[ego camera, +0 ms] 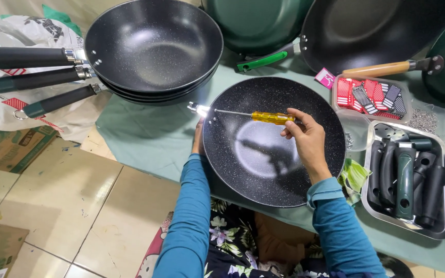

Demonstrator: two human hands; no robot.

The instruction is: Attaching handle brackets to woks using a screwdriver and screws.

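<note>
One speckled round wok [263,170], yellow-handled screwdriver [271,117]

A wok [274,154] lies on the table [145,139] before the person, a screwdriver [256,116] across its far rim. Stacked woks [153,46] sit behind it to the left; a tray of handles [405,180] sits right, with a box of packets [371,97] behind the tray.

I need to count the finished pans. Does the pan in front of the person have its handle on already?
Not yet: the speckled pan shows only a bare metal bracket at its rim, where the screwdriver tip points. Loose handles lie in the metal tray.
</note>
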